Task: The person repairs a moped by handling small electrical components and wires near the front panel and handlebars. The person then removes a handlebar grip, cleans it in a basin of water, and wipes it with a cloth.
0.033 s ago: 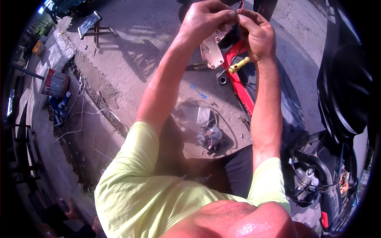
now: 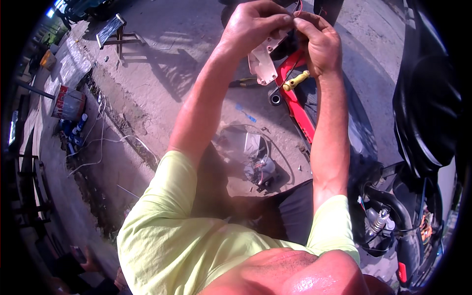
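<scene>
Beyond the red panel's [image 2: 297,107] far end, left hand [image 2: 255,23] and right hand [image 2: 323,46] meet, fingers closed in pinches on the thin red wire [image 2: 301,6]; the yellow handle [image 2: 296,80] crosses near the panel; nothing visibly shifted since the preceding frame; the wire work stands unchanged.

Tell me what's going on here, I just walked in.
A person in a yellow-green shirt is working with both bare hands: the left hand and right hand are close together at a thin red wire, though exactly what each grips is hard to tell. Below them are a pale panel and a long red piece, with a yellow handle nearby.
</scene>
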`<state>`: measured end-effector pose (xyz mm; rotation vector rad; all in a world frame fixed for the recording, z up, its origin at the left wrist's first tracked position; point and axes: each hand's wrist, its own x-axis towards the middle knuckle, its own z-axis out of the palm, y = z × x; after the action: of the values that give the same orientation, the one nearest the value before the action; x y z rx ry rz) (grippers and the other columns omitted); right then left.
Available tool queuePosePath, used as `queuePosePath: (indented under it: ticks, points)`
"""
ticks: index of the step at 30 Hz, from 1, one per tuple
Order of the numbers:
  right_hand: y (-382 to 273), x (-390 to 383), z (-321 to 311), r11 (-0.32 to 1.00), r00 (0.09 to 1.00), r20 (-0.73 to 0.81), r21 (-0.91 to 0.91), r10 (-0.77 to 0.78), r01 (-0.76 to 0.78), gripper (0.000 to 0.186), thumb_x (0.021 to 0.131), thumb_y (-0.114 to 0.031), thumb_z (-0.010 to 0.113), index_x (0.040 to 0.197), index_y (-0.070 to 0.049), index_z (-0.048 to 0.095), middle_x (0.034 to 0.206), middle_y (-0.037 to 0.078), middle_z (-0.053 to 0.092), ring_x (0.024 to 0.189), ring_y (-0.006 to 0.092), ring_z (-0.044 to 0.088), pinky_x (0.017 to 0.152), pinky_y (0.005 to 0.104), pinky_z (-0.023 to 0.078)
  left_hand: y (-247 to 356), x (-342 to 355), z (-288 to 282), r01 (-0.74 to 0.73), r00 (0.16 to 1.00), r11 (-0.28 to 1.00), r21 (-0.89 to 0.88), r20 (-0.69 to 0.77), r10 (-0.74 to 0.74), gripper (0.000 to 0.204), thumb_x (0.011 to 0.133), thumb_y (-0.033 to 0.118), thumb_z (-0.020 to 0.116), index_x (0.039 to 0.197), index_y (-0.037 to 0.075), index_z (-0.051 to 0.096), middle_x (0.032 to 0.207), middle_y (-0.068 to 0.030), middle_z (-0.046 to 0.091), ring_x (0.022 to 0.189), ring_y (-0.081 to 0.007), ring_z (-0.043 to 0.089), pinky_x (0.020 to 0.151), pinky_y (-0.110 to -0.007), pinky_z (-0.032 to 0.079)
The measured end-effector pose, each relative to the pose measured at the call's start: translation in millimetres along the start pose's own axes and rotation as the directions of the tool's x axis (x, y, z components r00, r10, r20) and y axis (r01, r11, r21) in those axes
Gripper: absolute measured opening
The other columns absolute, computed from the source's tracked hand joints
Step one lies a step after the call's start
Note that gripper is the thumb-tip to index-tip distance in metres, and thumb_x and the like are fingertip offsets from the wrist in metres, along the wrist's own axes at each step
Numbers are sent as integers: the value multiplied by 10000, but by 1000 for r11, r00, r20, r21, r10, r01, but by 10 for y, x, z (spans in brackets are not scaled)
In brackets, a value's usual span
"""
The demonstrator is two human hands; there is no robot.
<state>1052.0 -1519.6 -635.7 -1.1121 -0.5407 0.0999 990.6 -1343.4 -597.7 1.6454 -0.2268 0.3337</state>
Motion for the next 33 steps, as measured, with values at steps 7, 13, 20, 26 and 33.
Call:
queuePosePath:
  ticks: [7, 13, 20, 26, 33]
  points:
    - [-28, 4, -17, 998, 998, -47, -36, 53, -54, 143, 926, -58, 678, 1060, -56, 729, 819, -44, 660, 685, 29, 560, 587, 163, 419, -110, -1, 39, -116, 992, 989, -96, 32, 119, 135, 900, 26, 719, 1024, -27, 708, 872, -50, 719, 791, -98, 658, 724, -247, 548]
    - [-75, -24, 42, 997, 997, -55, -53, 49, -52, 150, 926, -56, 672, 1063, -57, 733, 793, -58, 631, 659, 16, 524, 544, 154, 368, -156, 8, 90, -213, 977, 977, -20, -23, 213, 116, 898, 19, 724, 1006, -20, 702, 856, -39, 707, 791, -91, 650, 718, -239, 542]
    - [-92, -6, 21, 997, 997, 5, 4, 75, -75, 164, 928, -47, 663, 1076, -42, 732, 778, -65, 610, 635, 6, 483, 519, 151, 336, -149, 6, 88, -268, 962, 963, 17, -41, 269, 118, 897, 3, 706, 1013, -15, 700, 846, -38, 702, 765, -86, 638, 699, -237, 534]
    - [-94, -16, 35, 997, 997, -7, -9, 74, -74, 162, 934, -36, 645, 1071, -37, 730, 773, -58, 612, 631, 10, 480, 513, 153, 333, -140, -1, 87, -313, 947, 948, 53, -54, 316, 112, 888, 7, 712, 998, -10, 696, 834, -42, 697, 749, -87, 630, 678, -241, 528]
    - [-95, -20, 51, 996, 996, -56, -53, 73, -76, 134, 936, -43, 639, 1039, -45, 725, 771, -42, 624, 621, 25, 485, 504, 164, 336, -77, -22, 99, -532, 805, 768, 357, -68, 590, 136, 835, -11, 725, 965, 19, 700, 808, -90, 654, 680, -190, 635, 635, -297, 518]
